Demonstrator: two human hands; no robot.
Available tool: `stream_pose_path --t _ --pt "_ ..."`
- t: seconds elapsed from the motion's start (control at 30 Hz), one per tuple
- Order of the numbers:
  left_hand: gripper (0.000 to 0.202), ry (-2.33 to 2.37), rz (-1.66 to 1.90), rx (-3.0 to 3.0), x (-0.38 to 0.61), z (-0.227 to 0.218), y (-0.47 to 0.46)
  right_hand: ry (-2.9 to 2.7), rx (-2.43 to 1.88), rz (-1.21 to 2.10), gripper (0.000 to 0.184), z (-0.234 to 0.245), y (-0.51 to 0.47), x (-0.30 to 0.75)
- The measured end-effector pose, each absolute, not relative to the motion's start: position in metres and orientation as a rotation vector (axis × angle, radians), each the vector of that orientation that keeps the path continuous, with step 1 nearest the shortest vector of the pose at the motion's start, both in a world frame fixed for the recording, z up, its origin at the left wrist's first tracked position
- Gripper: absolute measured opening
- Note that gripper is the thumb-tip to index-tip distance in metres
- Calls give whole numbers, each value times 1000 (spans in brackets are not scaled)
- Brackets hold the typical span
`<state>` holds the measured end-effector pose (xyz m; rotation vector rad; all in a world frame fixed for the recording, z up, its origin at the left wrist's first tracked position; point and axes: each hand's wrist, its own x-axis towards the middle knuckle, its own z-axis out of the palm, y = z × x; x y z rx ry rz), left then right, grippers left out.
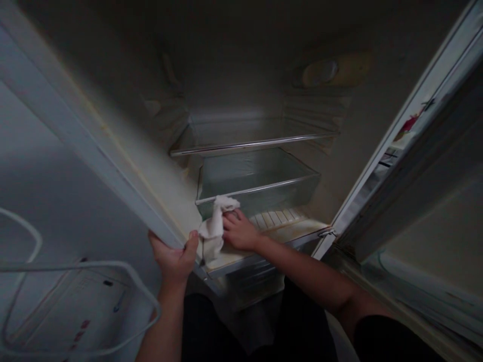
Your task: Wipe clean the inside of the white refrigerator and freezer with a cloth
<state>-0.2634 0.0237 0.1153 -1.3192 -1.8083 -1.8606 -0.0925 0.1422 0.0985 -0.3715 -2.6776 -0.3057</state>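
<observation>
I look down into an open, dim fridge [113, 151]. My right hand [239, 232] is closed on a white cloth [214, 229] and presses it against the front left corner of the clear bottom drawer [260, 188]. The cloth hangs down over the lower front edge of the cabinet. My left hand [174, 256] grips the left front edge of the fridge, fingers wrapped round it, just left of the cloth.
A glass shelf [252, 145] sits above the drawer. The fridge door [415, 166] stands open on the right, with door racks. A white wire rack [75, 301] lies at lower left against a pale surface. My dark-clothed legs are below.
</observation>
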Motion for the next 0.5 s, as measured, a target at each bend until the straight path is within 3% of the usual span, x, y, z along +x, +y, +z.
stream_pose_path --t 0.1,0.2,0.33,0.5 --pt "69 -1778 -1861 -1313 -263 116 24 -2735 -114 -361 52 100 141 -109" --pt "65 -1777 -1869 -1294 -261 119 24 -2720 -136 -354 67 103 144 -112" --pt "65 -1755 -1921 -1304 -259 121 22 -2564 -556 -330 36 97 156 -89" --pt "68 -1862 -1838 -1264 -263 115 18 -2285 -1164 -302 33 86 190 -9"
